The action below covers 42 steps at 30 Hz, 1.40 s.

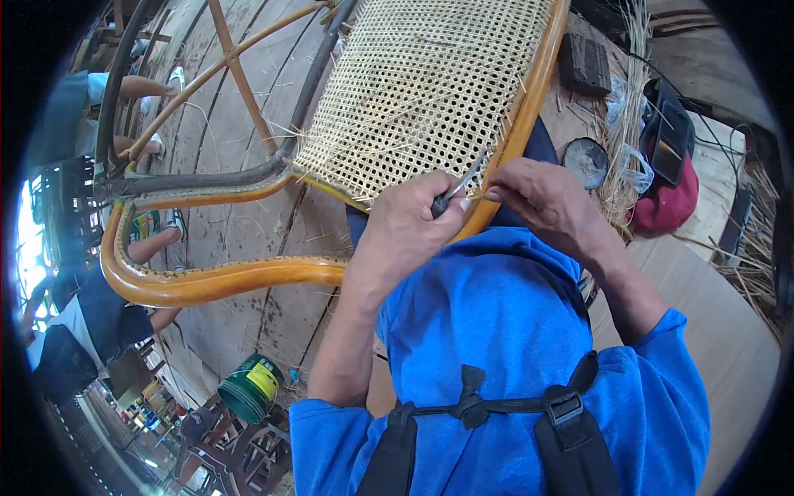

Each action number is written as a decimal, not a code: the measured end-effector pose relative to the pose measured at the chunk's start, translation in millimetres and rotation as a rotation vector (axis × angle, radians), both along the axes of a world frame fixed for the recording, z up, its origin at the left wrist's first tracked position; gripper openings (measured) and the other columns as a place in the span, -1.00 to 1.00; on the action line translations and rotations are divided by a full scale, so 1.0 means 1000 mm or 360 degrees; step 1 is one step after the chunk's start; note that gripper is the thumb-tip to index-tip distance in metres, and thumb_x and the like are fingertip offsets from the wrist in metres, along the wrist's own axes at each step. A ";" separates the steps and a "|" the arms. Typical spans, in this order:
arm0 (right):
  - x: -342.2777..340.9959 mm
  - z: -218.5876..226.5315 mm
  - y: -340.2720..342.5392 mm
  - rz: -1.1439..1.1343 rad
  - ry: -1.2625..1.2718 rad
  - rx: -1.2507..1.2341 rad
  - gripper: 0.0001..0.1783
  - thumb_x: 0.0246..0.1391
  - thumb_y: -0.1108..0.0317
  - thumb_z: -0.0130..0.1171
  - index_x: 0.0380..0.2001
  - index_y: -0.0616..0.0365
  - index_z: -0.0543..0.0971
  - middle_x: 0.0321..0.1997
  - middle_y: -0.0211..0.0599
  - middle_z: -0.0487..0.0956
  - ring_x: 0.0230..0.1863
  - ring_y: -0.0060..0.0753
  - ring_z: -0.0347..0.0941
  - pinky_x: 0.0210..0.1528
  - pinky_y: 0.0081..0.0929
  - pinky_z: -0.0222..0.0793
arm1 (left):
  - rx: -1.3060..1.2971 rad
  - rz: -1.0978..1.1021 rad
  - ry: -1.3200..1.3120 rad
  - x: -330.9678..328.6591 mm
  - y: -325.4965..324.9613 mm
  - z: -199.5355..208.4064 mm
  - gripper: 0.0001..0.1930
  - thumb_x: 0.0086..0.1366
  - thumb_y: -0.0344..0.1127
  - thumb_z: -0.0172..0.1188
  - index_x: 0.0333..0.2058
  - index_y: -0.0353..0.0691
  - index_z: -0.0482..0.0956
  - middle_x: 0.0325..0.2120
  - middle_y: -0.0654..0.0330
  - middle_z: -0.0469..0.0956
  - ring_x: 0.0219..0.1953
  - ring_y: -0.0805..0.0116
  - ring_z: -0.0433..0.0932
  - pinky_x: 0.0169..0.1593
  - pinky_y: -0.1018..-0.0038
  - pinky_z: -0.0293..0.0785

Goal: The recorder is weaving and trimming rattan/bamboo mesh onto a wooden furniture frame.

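Note:
In front of me lies a curved wooden chair frame (pixel 223 275) with a woven cane panel (pixel 422 91) of open holes. My left hand (pixel 405 219) is closed round the dark handle of a thin pointed metal tool (pixel 470 175), likely an awl. Its shaft slants up and right over the panel's edge, beside the glossy orange side rail (pixel 536 91). Just right of it, my right hand (pixel 550 198) pinches a thin cane strand (pixel 484 197) that runs toward the left fingertips. Where the strand ends is hidden by the fingers.
Right of the frame are a dark block (pixel 584 64), a round tin (pixel 585 161), a bundle of cane strands (pixel 622 157), a black bag (pixel 672 132) and a red cloth (pixel 668 202). A green bucket (pixel 250 388) stands lower left. Other people's legs (pixel 149 87) show at far left.

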State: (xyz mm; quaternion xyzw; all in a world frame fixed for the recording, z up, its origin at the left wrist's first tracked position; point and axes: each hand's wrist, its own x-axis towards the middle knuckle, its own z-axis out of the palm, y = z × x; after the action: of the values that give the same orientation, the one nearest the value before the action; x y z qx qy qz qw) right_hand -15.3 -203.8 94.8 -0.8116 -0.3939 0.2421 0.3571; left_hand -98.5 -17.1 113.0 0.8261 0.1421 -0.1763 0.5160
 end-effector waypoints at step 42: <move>-0.040 -0.062 0.024 -0.0555 -0.0152 -0.0652 -0.79 0.09 0.21 -0.02 -0.48 0.10 0.42 -0.60 0.01 0.51 -0.50 0.05 0.50 -0.47 -0.09 0.40 | 0.1420 -0.1630 -0.0072 0.067 0.003 -0.026 -0.84 0.08 -0.35 0.06 -0.49 -0.20 0.64 -0.48 0.06 0.61 -0.40 0.20 0.62 -0.35 0.31 0.51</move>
State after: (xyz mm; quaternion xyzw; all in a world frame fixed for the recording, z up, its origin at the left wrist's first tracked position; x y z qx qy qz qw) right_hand -54.9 -179.8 33.0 -0.9330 -0.2074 0.2129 0.2028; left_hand -31.6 -13.9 86.7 0.9264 -0.2188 -0.3056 -0.0200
